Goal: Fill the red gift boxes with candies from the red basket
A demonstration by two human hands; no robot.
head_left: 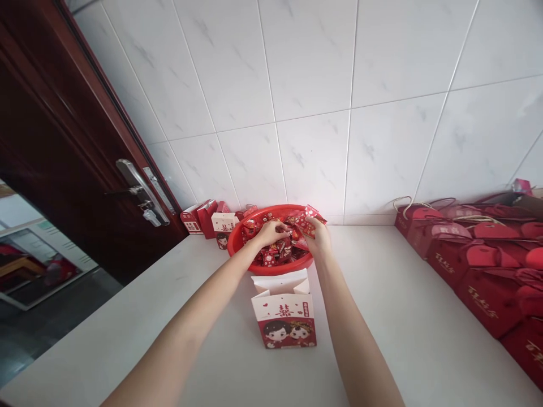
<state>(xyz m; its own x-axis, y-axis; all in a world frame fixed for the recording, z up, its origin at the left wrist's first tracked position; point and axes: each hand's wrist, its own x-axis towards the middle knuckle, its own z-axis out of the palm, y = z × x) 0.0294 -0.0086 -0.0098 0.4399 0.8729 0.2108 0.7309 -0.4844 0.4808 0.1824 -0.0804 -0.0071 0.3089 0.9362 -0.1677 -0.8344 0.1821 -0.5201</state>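
Note:
A red plastic basket point(235, 255) full of red-wrapped candies point(268, 259) stands by the wall. My left hand point(271, 233) reaches into it, fingers curled together on a wrapped candy among the others; its fingertips are partly hidden. At the basket's right side, my right hand point(319, 238) is closed around several wrapped candies point(309, 219), one with white dots. Between my forearms, just in front of the basket, a white and red paper gift box point(285, 319) stands upright with its top open. Two cartoon figures are printed on its front.
Small gift boxes point(224, 223) stand left of the basket against the tiled wall point(314, 152). Rows of red gift boxes with rope handles point(479, 282) fill the right side of the white table point(365, 282). A dark wooden door point(76, 113) is at the left.

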